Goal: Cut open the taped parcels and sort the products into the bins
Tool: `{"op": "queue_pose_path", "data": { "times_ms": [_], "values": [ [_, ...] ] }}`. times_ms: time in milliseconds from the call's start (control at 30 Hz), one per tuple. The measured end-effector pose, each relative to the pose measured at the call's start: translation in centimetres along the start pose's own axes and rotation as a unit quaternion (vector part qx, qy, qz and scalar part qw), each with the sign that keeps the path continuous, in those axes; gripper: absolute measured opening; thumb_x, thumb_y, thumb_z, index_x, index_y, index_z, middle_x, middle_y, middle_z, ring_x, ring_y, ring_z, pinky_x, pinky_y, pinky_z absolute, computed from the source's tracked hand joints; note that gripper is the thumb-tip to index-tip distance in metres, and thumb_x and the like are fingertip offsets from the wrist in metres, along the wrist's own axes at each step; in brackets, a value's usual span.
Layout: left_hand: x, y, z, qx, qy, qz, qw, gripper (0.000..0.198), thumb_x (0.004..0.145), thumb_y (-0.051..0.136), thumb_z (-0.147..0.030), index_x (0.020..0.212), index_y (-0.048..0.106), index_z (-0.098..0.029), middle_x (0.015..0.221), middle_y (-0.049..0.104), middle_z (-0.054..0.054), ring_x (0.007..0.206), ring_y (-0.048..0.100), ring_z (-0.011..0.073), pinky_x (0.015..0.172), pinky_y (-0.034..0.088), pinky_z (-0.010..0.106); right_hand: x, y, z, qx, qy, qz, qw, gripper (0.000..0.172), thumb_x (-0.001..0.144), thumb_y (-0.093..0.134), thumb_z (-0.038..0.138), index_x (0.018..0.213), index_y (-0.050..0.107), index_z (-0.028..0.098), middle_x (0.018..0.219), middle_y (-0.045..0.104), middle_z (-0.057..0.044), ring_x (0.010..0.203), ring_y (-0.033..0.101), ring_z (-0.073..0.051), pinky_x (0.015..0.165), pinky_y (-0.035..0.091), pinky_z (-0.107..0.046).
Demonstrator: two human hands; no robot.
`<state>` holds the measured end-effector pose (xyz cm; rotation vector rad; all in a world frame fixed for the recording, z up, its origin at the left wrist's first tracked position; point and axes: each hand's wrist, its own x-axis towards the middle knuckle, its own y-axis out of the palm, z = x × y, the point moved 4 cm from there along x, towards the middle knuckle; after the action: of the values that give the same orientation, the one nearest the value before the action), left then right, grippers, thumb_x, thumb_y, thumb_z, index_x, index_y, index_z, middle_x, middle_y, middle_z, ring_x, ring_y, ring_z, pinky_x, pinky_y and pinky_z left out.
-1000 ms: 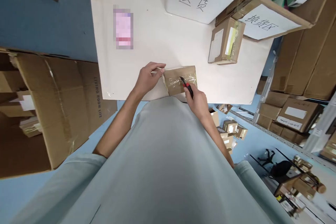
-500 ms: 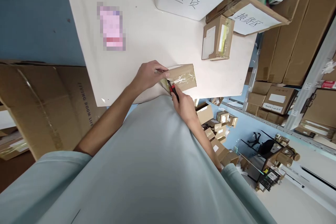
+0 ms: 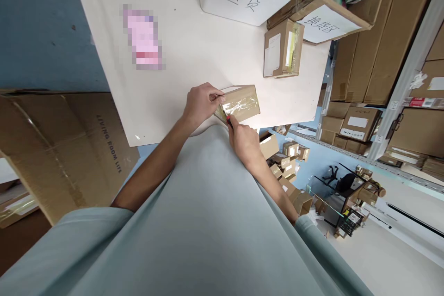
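Observation:
A small cardboard box (image 3: 243, 97) with shiny clear tape across it lies at the near edge of the white table (image 3: 166, 101). My left hand (image 3: 204, 104) is closed at the box's left end, thumb and fingers pinched on its edge; exactly what lies between the fingertips is hard to see. In my right hand (image 3: 244, 141) is a red and black utility knife (image 3: 228, 119), mostly covered by the fingers. Its front end points at the taped near-left part of the box, and the blade can hardly be made out.
Behind the small box stands another taped carton (image 3: 275, 55) with a white label. A white foam box (image 3: 239, 4) and a large open carton (image 3: 333, 21) holding green boxes line the back. A blurred pink item (image 3: 142, 39) lies at the left. Shelves of cartons rise at the right.
My right hand has turned and closed further over the utility knife, so less of it shows. The left hand stays at the box's left end. The whole view has shifted slightly.

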<state>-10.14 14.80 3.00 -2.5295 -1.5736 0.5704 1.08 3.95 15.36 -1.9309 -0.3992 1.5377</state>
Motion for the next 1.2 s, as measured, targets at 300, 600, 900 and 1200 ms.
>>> {"op": "queue_pose_path", "data": {
  "times_ms": [300, 600, 900, 1200],
  "values": [
    [-0.2, -0.1, 0.0, -0.007, -0.003, -0.045, 0.999, 0.013, 0.093, 0.080, -0.028, 0.098, 0.092, -0.028, 0.105, 0.087, 0.004, 0.101, 0.080, 0.0269, 0.097, 0.065, 0.042, 0.2, 0.5, -0.2, 0.012, -0.014, -0.003, 1.000, 0.058, 0.125, 0.030, 0.039, 0.180, 0.039, 0.023, 0.128, 0.086, -0.018, 0.115, 0.083, -0.034, 0.099, 0.062, -0.043],
    [-1.2, 0.8, -0.1, -0.027, -0.035, -0.070, 0.997, 0.014, 0.091, 0.080, -0.027, 0.100, 0.091, -0.025, 0.109, 0.087, 0.004, 0.108, 0.080, 0.0266, 0.097, 0.069, 0.040, -0.6, 3.1, -3.1, 0.014, -0.082, 0.028, 0.996, 0.059, 0.123, 0.032, 0.031, 0.181, 0.039, 0.025, 0.134, 0.085, -0.016, 0.116, 0.084, -0.032, 0.099, 0.061, -0.039],
    [-2.1, 1.2, -1.5, 0.083, -0.029, -0.089, 0.992, 0.031, 0.107, 0.067, -0.037, 0.129, 0.084, -0.024, 0.136, 0.081, 0.011, 0.128, 0.076, 0.0290, 0.116, 0.064, 0.048, 0.0, 3.0, -9.2, 0.100, -0.136, -0.016, 0.986, 0.057, 0.125, 0.034, 0.037, 0.181, 0.042, 0.030, 0.136, 0.085, -0.011, 0.115, 0.082, -0.029, 0.091, 0.058, -0.034],
    [-1.8, 9.3, -6.8, 0.236, 0.085, -0.023, 0.968, 0.027, 0.112, 0.070, -0.048, 0.135, 0.075, -0.037, 0.167, 0.064, 0.006, 0.174, 0.039, 0.0411, 0.144, 0.017, 0.076, 5.7, 0.5, -15.8, 0.184, -0.117, -0.111, 0.970, 0.058, 0.124, 0.027, 0.034, 0.179, 0.045, 0.024, 0.135, 0.081, -0.015, 0.112, 0.077, -0.030, 0.090, 0.055, -0.034]
  ]
}}
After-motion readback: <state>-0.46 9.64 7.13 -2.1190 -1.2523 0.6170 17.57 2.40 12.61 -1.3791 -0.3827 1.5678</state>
